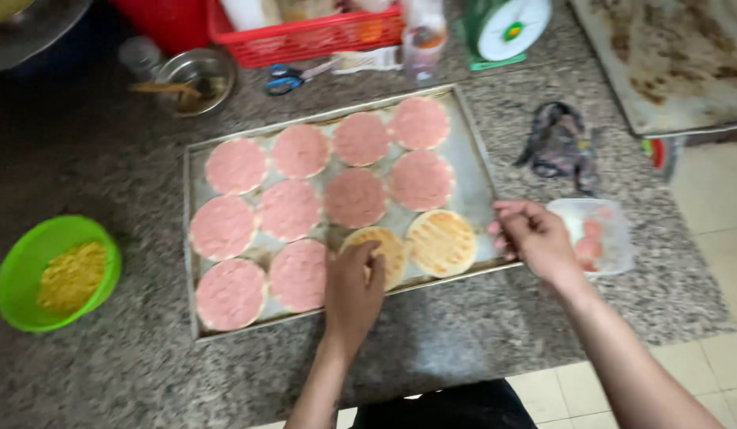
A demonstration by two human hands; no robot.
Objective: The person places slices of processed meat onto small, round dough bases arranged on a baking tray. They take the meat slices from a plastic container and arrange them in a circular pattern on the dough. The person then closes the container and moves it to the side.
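My left hand point(354, 280) rests fingers-down on a bare round bread base point(382, 253) in the baking tray point(473, 156). My right hand point(535, 237), fingers loosely curled with nothing visibly in them, hovers at the tray's edge, between a second bare base point(441, 242) and a plastic tub of pink slices point(599, 236). Beyond my left hand lie bases topped with pink meat slices point(289, 210). A green bowl of yellow shreds point(57, 272) sits well apart on the worktop point(106, 381).

left hand point(354, 287): bare | right hand point(535, 238): bare | forearms: sleeveless | dark garment at waist
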